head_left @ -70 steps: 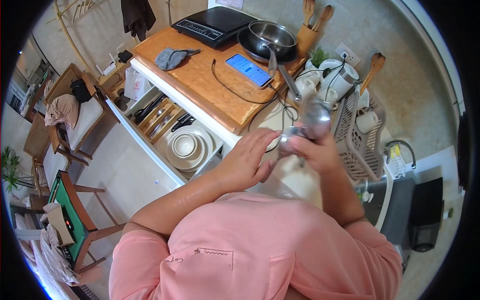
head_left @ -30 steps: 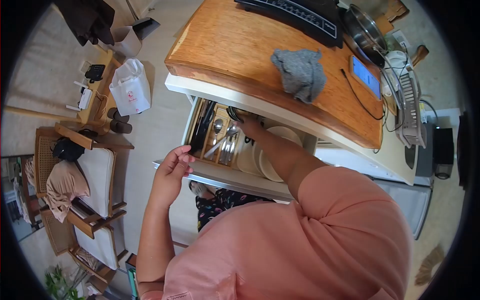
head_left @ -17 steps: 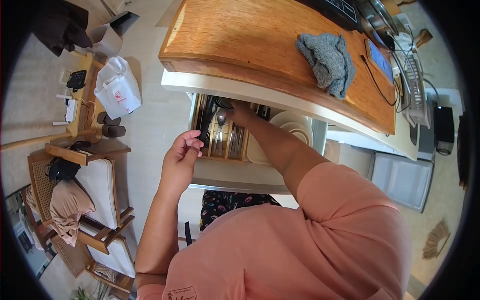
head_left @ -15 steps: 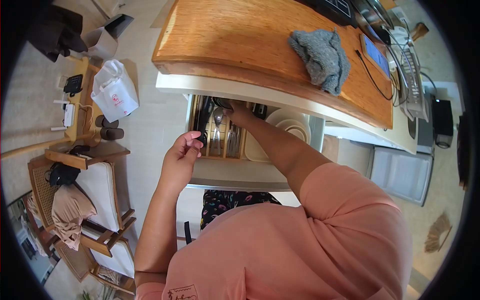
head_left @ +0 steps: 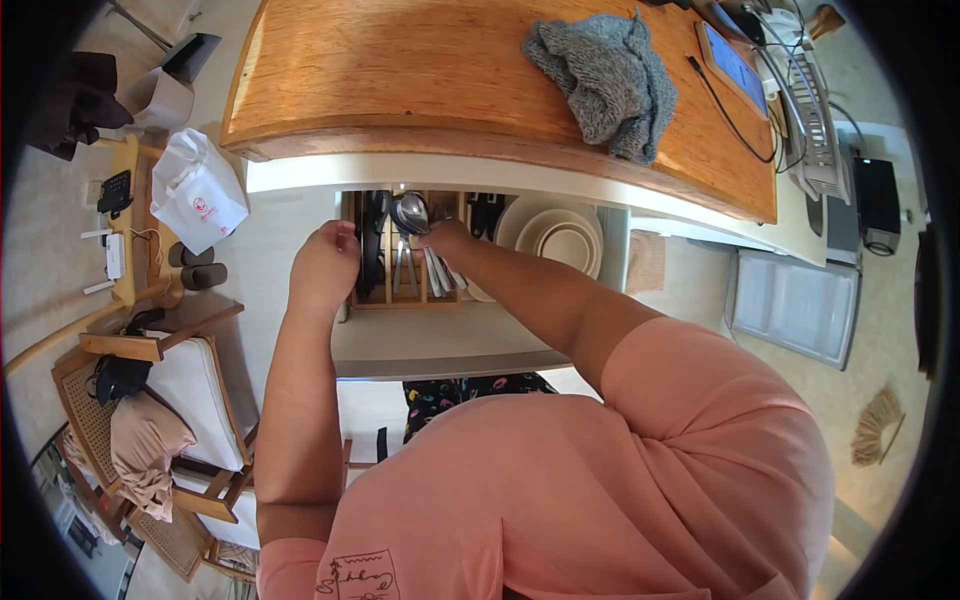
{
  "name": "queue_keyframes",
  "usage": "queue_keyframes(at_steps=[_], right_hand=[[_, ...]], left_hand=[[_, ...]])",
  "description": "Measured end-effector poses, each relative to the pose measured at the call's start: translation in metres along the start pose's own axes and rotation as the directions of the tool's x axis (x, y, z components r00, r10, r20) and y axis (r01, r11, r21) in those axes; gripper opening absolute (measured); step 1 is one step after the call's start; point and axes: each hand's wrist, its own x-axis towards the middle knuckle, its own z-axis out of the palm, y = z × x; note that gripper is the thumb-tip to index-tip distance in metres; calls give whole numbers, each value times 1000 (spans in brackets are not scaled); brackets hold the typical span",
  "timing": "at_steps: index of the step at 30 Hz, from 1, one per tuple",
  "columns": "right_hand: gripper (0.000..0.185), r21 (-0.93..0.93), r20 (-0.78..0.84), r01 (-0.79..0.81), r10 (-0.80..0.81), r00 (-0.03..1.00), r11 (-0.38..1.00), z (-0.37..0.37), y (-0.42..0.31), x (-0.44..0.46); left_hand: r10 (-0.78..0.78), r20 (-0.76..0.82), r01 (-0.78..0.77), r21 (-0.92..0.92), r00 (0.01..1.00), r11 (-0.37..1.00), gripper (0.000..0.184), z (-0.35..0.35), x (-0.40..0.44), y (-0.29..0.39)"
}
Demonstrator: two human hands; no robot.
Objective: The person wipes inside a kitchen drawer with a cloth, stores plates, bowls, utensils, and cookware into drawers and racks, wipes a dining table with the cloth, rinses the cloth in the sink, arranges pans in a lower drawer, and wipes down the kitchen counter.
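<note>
My right hand (head_left: pixel 445 238) is inside the open drawer (head_left: pixel 460 335), closed around several metal spoons (head_left: pixel 410 212). The spoon bowls overlap beyond my fingers, and their handles slant down toward me. Below the hand is a wooden cutlery tray (head_left: pixel 425 303) with narrow compartments; more metal handles lie in it. Dark utensils (head_left: pixel 372 250) fill its left compartment. By the drawer's left side is my left hand (head_left: pixel 325 265), its fingers curled in and nothing visible in them. Pale plates and bowls (head_left: pixel 568 245) are nested in the drawer's right part.
Over the drawer juts a wooden countertop (head_left: pixel 400 80) with a grey cloth (head_left: pixel 605 85), a phone (head_left: pixel 732 65) and a cable. A white bag (head_left: pixel 200 190) and chairs (head_left: pixel 190 400) stand to the left. A clear-fronted bin (head_left: pixel 795 305) is at the right.
My right hand now grips spoons whose bowls show above the tray. My left hand has moved left and up to the drawer's side. The view has shifted slightly.
</note>
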Motion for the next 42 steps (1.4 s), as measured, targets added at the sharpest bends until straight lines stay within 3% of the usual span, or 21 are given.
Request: queue_keyframes(at_steps=[1,2,3,5,9,15,17,18,19,21,24,27,28,30,32,33,35,42], right_hand=[[12,-29,-33,-9,8,999,1000,5,7,9],[14,-206,-49,85,-97,994,975,5,27,34],[14,-198,-49,83,-94,994,977,9,25,31],[23,-725,-184,53,-267,946,687,16,15,19],[33,-582,-306,-23,-193,932,813,23,27,30],[32,-659,-296,-116,-115,948,743,34,13,10],[26,-779,-254,-33,-267,930,626,36,14,4],[26,-779,-252,-32,-266,930,626,37,20,11],[23,-663,-254,-3,-222,941,748,35,34,27],[20,-527,-249,20,-177,952,849,30,62,58],[16,-423,-236,10,-121,964,906,27,75,80],[17,-573,-68,89,-155,985,815,21,66,71],[19,-728,3,87,-123,992,680,23,44,51],[21,-853,66,95,-74,995,514,24,19,25],[23,-617,30,65,-59,998,784,24,13,13],[23,-618,30,65,-59,998,784,24,19,18],[21,-350,-18,-68,66,998,934,20,35,33],[19,-49,6,-46,46,999,998,8,28,7]], left_hand=[[-1,0,1,10,1000,1000,29,-2,1,-1],[-8,9,8,23,1000,1000,30,-4,1,-1],[-16,22,15,34,1000,999,30,-4,1,0],[-17,31,16,33,999,999,31,-4,1,1],[-32,31,31,26,999,999,31,-4,1,1],[-20,23,20,22,1000,1000,29,-3,-1,5],[-33,30,32,31,999,999,29,-3,-1,6],[-45,39,44,41,998,998,28,-3,0,6],[-47,38,45,42,998,998,28,-2,0,5],[-54,49,51,58,997,997,29,-2,0,3],[-45,45,41,75,998,996,30,-2,0,3],[-80,103,69,100,992,993,31,-4,-1,7],[-78,106,68,98,991,993,31,-4,-2,8],[-64,127,48,123,990,991,31,-3,-2,8],[-60,122,45,126,991,991,31,-3,-2,8],[-55,115,40,130,992,991,31,-3,-2,8],[-57,114,43,121,992,992,31,-3,-2,7],[-64,120,51,110,991,993,31,-3,-2,6]])
